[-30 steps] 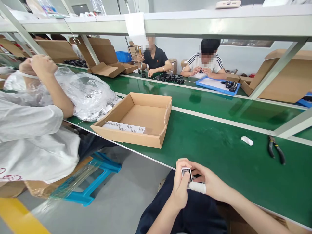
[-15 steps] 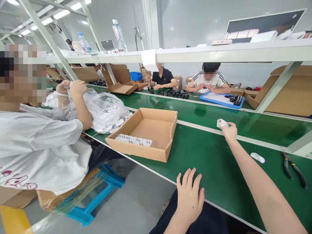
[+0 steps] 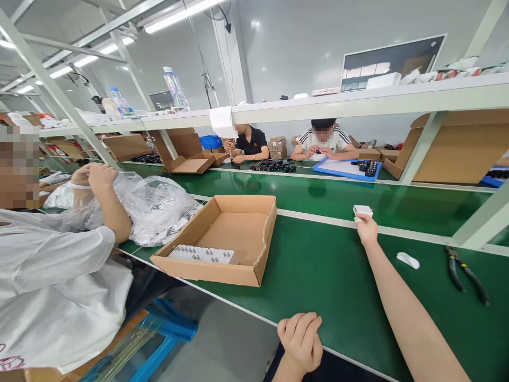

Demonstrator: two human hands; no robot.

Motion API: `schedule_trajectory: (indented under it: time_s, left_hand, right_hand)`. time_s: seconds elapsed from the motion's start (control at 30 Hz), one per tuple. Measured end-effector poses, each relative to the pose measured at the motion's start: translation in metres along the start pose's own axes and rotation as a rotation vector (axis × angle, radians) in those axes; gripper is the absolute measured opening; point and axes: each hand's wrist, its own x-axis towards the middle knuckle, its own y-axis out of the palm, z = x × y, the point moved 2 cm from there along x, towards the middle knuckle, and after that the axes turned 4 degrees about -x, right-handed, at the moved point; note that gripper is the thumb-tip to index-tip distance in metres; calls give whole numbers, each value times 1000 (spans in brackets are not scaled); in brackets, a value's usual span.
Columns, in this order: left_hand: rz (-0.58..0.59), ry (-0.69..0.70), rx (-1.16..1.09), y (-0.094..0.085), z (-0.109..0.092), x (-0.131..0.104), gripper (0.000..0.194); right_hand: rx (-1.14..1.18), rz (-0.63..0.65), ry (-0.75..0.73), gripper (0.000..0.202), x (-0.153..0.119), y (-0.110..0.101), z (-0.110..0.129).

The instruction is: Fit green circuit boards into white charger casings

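Observation:
Out over the far side of the green bench, my right hand (image 3: 366, 230) grips a small white box-shaped plastic casing (image 3: 363, 210) between thumb and fingers. The casing is held up near the white strip that divides the bench. My left hand (image 3: 301, 339) rests at the bench's near edge, its fingers curled in and nothing showing in them. To its left stands an open cardboard box (image 3: 222, 275). Several white plug adapters (image 3: 202, 254) with metal pins upward lie in rows along the box's near side.
Right of my forearm lie a white oval piece (image 3: 407, 260) and black-handled pliers (image 3: 466, 273). A clear plastic bag (image 3: 155, 204) is heaped beyond the box. A co-worker (image 3: 59, 281) sits at left; two more people work across the bench, under a shelf (image 3: 278, 114).
My left hand has gone from spread fingers to curled ones at the bench edge. The casing in my right hand has turned. The whole view has shifted.

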Motion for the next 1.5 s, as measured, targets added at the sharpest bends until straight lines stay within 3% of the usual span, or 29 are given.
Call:
schedule_trajectory:
  time_s: [0.17,0.63,0.77,0.93,1.17,1.5]
  left_hand:
    - [-17,38,11,0,0,4,36]
    - [12,16,40,0,1,2,42]
    - [-18,28,64,1,3,0,42]
    - [86,77,91,-1,4,3,36]
    - [79,119,70,-2,3,8,34]
    - [129,96,58,-8,6,-10,39]
  right_hand:
    - [-40,55,81,19,-6,-2,5]
    - [-205,103,64,26,-11,3,24]
    - [-292,130,27,24,-10,5,26]
    - [-403,162,-66,25,-11,6,26]
    - [-510,211,-172,27,-18,4,29]
    - [-519,236,-225,25,-34,1,32]
